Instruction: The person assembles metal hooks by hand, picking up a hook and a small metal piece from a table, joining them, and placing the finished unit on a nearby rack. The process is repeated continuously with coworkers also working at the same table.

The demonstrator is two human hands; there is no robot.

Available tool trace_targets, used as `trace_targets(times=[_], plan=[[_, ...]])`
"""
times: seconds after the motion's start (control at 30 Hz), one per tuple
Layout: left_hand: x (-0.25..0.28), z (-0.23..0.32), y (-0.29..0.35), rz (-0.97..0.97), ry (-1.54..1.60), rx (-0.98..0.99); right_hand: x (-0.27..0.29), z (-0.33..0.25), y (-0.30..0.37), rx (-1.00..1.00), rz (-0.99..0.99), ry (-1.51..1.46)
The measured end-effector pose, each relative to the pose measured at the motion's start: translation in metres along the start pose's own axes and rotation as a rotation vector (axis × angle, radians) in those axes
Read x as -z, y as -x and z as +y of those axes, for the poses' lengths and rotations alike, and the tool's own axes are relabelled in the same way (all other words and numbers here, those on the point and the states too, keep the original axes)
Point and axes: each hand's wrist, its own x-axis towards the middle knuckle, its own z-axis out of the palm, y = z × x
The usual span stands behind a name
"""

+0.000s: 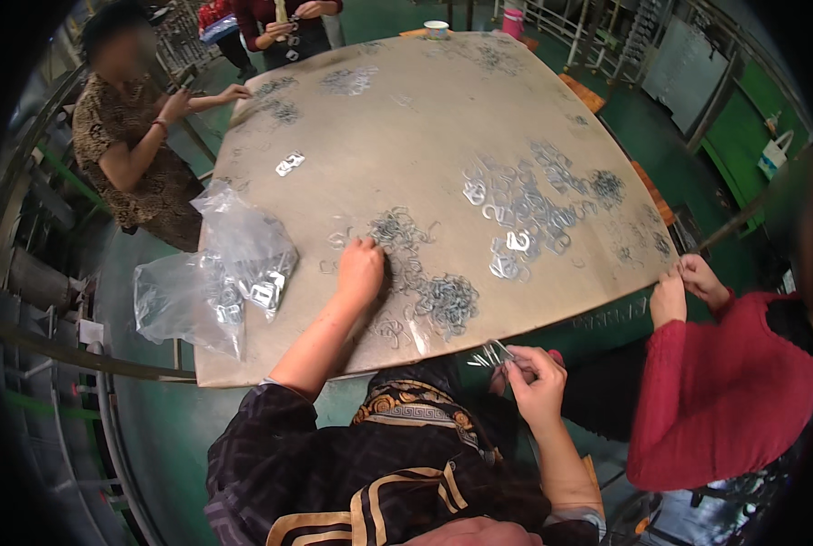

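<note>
My left hand (pixel 361 266) reaches over the tan table (pixel 352 177), its fingers curled down at the edge of a loose pile of thin bent metal wire hooks (pixel 399 227). Its fingertips are hidden, so whatever they pinch cannot be made out. Just off the table's near edge, my right hand (pixel 536 378) grips several metal wire hooks (pixel 491 353) that fan out to the left between thumb and fingers. Between the hands lies a denser heap of wire hooks (pixel 445 305). A small clear strip (pixel 420 335) rests beside that heap.
A clear plastic bag (pixel 174 296) with shiny metal pieces sits at the table's left corner. Flat metal buckle-like pieces (pixel 518 211) spread at right. A co-worker in red (pixel 721 382) works close on my right; others stand at far left (pixel 129 136) and the far edge (pixel 288 32).
</note>
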Motion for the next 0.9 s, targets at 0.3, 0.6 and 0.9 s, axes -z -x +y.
trace_targets(times=[0.3, 0.6, 0.9], plan=[[0.007, 0.006, -0.009, -0.020, -0.007, -0.218, 0.000, 0.004, 0.000, 0.071, 0.004, 0.017], [0.004, 0.010, -0.016, -0.163, -0.133, -0.536, 0.002, 0.008, 0.002, 0.067, -0.013, 0.034], [0.057, 0.038, -0.035, -0.361, 0.510, -0.097, -0.006, 0.014, 0.002, -0.050, 0.034, -0.054]])
